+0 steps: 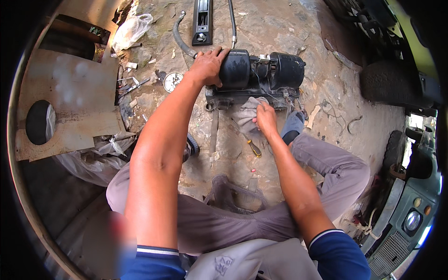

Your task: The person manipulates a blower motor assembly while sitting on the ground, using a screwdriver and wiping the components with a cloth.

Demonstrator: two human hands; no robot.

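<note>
A black blower unit (234,70) with two rounded drum housings lies on the rough ground in front of me. My left hand (209,66) rests on its left drum, fingers stretched out and apart. In my right hand (266,120) a grey rag (247,115) is bunched, held against or just below the unit's near lower edge; whether it touches there I cannot tell. Thin wires hang at the unit's right end. Nearer to me lies a screwdriver (254,148) with a yellow and black handle.
Beyond the unit lie a long black panel (202,23), a grey hose (179,35) and a thin black pipe (232,21). A round tin (173,81) and scattered debris are at left, near a rusty metal sheet (79,93). Vehicles with a tyre (389,84) stand at right.
</note>
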